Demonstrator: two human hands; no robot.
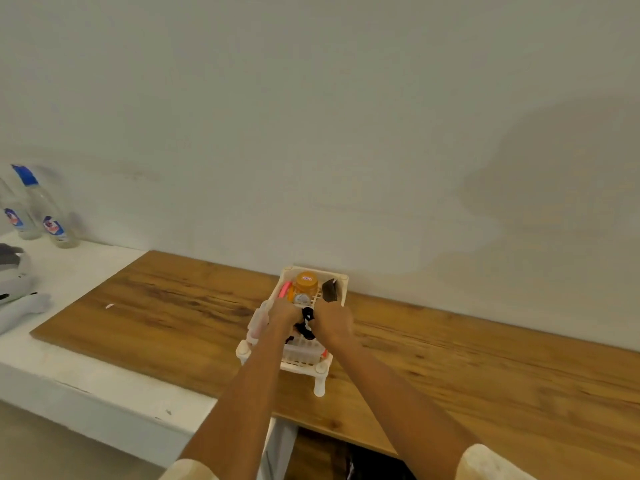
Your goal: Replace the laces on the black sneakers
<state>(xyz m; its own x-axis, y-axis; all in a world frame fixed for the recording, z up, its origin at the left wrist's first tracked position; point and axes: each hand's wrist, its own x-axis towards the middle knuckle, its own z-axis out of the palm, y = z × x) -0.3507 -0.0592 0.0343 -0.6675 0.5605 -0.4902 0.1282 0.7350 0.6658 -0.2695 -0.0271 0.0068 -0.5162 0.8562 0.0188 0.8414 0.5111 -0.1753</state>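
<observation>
A small white plastic basket stands on the wooden tabletop near the wall. Both of my hands reach into it. Between them is a bunch of black laces with a bit of white showing. My left hand and my right hand both have their fingers curled around this bunch above the basket's middle. No sneakers are in view.
In the basket sit an orange-lidded jar, a pink item and a dark object. Two clear bottles with blue caps stand at the far left on a white ledge beside a grey-white object. The wooden tabletop stretches right.
</observation>
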